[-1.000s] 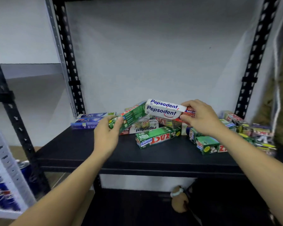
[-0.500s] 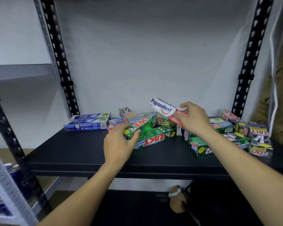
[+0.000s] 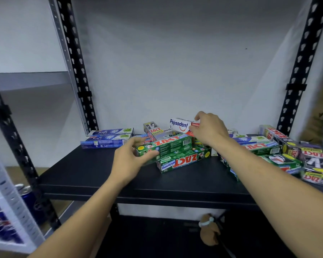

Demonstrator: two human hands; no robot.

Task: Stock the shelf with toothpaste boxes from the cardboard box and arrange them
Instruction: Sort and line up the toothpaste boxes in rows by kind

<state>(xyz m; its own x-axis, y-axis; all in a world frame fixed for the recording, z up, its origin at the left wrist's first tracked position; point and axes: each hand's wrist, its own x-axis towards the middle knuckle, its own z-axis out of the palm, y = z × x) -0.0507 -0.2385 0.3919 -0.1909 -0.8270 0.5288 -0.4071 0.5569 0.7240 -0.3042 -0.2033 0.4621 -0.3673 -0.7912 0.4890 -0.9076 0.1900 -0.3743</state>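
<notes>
A black shelf [image 3: 101, 175] carries a loose heap of toothpaste boxes. My left hand [image 3: 131, 161] grips the left end of a green Zact box [image 3: 168, 146], which lies on top of another green Zact whitening box [image 3: 183, 161]. My right hand [image 3: 209, 130] pinches the right end of a white Pepsodent box [image 3: 178, 124] and holds it above the back of the heap. A grey Zact Smokers box [image 3: 154, 131] leans behind. Two blue Safi boxes [image 3: 108, 138] are stacked at the back left. The cardboard box is out of view.
More Zact boxes [image 3: 291, 151], green and black, lie jumbled at the shelf's right end under my right forearm. Black perforated uprights [image 3: 76, 71] frame the bay. Blue soda cans [image 3: 26, 200] stand on a lower rack at the left. A small brown object [image 3: 209, 229] sits below the shelf.
My left hand has brought the green Zact box down flat onto the other green box. My right hand has carried the Pepsodent box a little back and lower over the heap.
</notes>
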